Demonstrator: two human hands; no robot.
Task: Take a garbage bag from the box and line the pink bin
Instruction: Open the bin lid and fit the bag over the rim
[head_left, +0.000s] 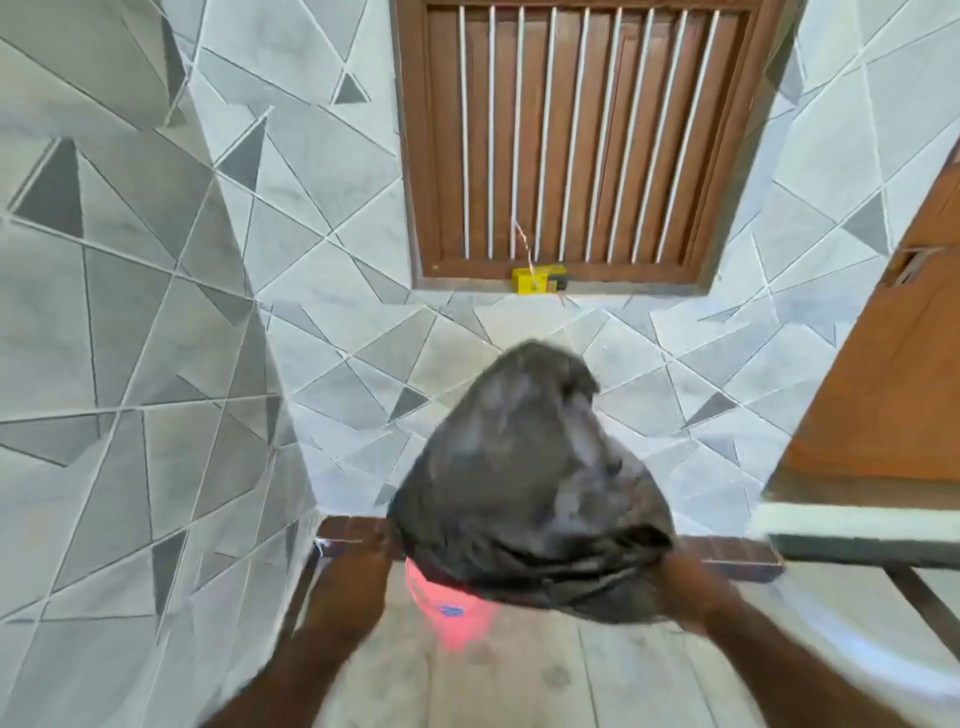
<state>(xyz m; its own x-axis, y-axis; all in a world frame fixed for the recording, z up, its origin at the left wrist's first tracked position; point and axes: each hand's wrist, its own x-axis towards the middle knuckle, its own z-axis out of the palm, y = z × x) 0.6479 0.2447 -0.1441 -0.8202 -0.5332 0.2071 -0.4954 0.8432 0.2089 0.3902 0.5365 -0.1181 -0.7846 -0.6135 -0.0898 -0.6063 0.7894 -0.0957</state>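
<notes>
A black garbage bag (524, 483) balloons upward, puffed with air, in the lower middle of the head view. My left hand (366, 564) grips its left edge and my right hand (685, 582) grips its right edge; both are blurred by motion. Below the bag, the pink bin (452, 613) stands on the floor, mostly hidden by the bag's open mouth. A yellow box (535, 280) rests on the sill under the wooden window.
Grey triangle-patterned tiled walls close in on the left and behind the bin. A wooden barred window (571, 140) is above. A brown wooden door (893, 364) stands at the right, with a white ledge (852, 525) below it.
</notes>
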